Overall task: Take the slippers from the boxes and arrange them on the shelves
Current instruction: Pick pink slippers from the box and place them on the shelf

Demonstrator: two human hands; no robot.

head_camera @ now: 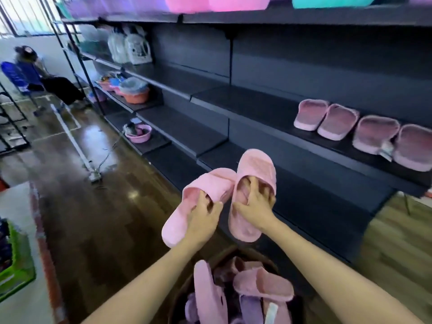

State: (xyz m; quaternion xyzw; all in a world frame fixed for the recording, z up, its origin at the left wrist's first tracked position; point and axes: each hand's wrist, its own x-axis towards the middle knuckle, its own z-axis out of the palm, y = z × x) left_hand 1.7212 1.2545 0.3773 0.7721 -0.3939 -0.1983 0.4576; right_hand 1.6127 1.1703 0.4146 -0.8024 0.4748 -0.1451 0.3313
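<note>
Left hand (203, 218) grips one fuzzy pink slipper (210, 183), right hand (254, 206) a second pink slipper (256, 163), fingers curled under the straps, before dark metal shelves (257, 106). Four mauve slippers (336, 122) sit on one shelf.

Retail shop, sales aisle. A long run of dark metal gondola shelving (257, 106) is seen along one side, tiered, with back panels and upright posts. Pink slippers (339, 122) are laid side by side in a row on one shelf; a tag (387, 152) is seen on one. Stacked plastic basins (136, 94) are shelved farther down the run. Pink and teal plastic tubs (210, 2) are lined up on the top tier. Goods in clear wrapping (131, 49) are stood on the tier above the basins. More slippers are heaped in a brown container (184, 298) on the glossy floor (93, 218). A green plastic crate (16, 260) is noted at the left edge.
</note>
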